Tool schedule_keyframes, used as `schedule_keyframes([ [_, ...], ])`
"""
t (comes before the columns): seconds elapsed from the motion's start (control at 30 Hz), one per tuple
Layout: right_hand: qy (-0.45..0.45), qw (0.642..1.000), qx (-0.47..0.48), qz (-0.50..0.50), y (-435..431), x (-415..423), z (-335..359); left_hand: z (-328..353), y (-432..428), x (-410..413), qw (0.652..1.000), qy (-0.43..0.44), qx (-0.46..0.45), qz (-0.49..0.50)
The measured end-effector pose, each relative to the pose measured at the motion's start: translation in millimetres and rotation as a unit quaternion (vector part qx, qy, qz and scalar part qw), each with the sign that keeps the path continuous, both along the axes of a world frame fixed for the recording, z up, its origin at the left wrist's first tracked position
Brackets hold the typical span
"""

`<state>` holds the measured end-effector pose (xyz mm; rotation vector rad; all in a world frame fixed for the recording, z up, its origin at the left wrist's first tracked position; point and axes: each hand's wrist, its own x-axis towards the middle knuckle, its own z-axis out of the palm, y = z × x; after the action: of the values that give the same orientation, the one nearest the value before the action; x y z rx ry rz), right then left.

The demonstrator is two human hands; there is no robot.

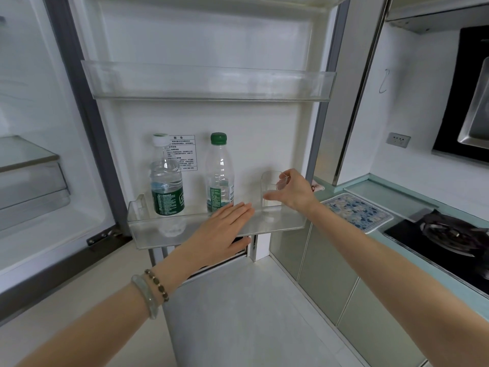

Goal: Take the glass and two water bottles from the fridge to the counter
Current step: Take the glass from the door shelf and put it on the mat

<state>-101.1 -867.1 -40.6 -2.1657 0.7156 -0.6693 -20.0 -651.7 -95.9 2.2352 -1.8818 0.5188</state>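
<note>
One wide head-worn view looks forward and down, close to the clear plastic fridge-door shelf (148, 231); the pale green bench (397, 196) runs along the right.

Blue floral rectangular mat (356, 211) lies just beside black glass gas hob (444, 234). Grey wall socket (398, 139) on white wall above. Thin wire hook (384, 82) higher up. Pale green cabinet doors (325, 274) below.

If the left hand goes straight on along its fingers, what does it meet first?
Probably the front wall of the lower door shelf, which the fingers of the left hand overlap. Past it, the glass held by the right hand lies in line. Depth is unclear.
</note>
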Motion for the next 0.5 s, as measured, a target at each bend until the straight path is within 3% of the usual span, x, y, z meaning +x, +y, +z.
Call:
schedule_keyframes([
  [0.17,-0.048,0.999,-0.016,0.02,8,-2,35,3,0,-1,0.999,0.019,-0.024,-0.011],
  [0.2,-0.055,0.998,-0.022,0.031,11,-5,43,4,0,-4,0.997,0.064,-0.034,-0.02],
  [0.27,-0.071,0.996,-0.032,0.047,20,-11,58,14,1,-17,0.963,0.259,-0.069,-0.03],
  [0.33,-0.087,0.994,-0.041,0.056,28,-19,72,29,-3,-32,0.868,0.482,-0.124,-0.01],
  [0.43,-0.096,0.993,-0.043,0.059,41,-33,89,49,-14,-42,0.651,0.74,-0.165,0.038],
  [0.5,-0.097,0.992,-0.032,0.067,50,-45,98,56,-16,-43,0.524,0.839,-0.139,0.049],
])
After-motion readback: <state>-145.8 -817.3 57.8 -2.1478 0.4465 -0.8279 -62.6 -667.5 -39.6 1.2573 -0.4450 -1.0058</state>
